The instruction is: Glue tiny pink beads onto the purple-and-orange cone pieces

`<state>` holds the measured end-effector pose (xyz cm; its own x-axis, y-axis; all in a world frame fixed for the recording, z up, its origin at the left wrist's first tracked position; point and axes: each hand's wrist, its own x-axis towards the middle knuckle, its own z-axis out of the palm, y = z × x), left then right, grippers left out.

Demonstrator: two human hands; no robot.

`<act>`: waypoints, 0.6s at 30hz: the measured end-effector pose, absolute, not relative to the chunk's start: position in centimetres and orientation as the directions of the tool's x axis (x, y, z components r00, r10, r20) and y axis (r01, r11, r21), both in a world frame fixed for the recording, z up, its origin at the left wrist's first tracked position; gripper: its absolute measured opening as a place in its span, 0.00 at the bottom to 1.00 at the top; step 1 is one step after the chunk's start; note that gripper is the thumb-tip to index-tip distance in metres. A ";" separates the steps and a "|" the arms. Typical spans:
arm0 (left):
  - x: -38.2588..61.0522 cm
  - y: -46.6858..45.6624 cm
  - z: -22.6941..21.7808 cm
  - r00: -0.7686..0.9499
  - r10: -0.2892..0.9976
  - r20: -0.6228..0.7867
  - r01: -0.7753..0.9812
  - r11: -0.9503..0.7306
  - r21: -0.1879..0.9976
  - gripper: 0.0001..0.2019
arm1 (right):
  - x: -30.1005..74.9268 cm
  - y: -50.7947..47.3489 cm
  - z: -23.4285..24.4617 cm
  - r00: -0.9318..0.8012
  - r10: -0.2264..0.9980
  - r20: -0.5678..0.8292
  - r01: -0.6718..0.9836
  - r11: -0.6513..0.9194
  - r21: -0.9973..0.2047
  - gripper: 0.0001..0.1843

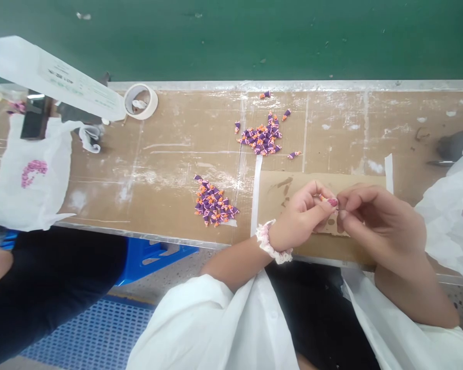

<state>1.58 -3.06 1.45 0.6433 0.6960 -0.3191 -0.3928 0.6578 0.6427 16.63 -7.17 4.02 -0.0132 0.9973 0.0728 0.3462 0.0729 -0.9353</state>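
My left hand (303, 218), with a white frilly scrunchie (272, 241) on its wrist, pinches a tiny orange piece (323, 198) between its fingertips. My right hand (381, 221) faces it, its fingertips closed on a thin strand (340, 209) that is hard to make out. Both hands are over a brown cardboard sheet (281, 192) taped to the bench. Two loose heaps of small purple-and-orange pieces lie to the left: one (261, 139) farther away, one (212, 203) nearer the bench's front edge.
A masking tape roll (141, 101) and a white squeeze bottle (50, 77) lie at the far left, with white plastic bags (31, 174) (451, 216) at both ends. A blue stool (150, 262) and a dark-clothed person's leg (42, 288) are below the bench.
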 end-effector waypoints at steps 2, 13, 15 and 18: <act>1.6 -3.1 1.5 0.639 0.692 -0.335 -0.375 0.661 0.650 0.19 | 16.7 -7.1 4.0 -0.021 0.997 0.077 0.397 0.079 -0.914 0.14; 1.9 -3.3 1.1 0.606 0.713 -0.354 -0.346 0.636 0.690 0.21 | 16.6 -6.9 4.2 -0.013 0.997 0.076 0.544 0.071 -0.836 0.12; 2.0 -3.4 1.0 0.599 0.721 -0.347 -0.369 0.634 0.680 0.20 | 16.5 -6.9 4.2 0.000 0.997 0.071 0.526 0.060 -0.848 0.13; 2.2 -3.5 1.0 0.602 0.725 -0.334 -0.402 0.637 0.658 0.20 | 16.3 -7.0 4.2 0.031 0.997 0.068 0.491 0.044 -0.870 0.14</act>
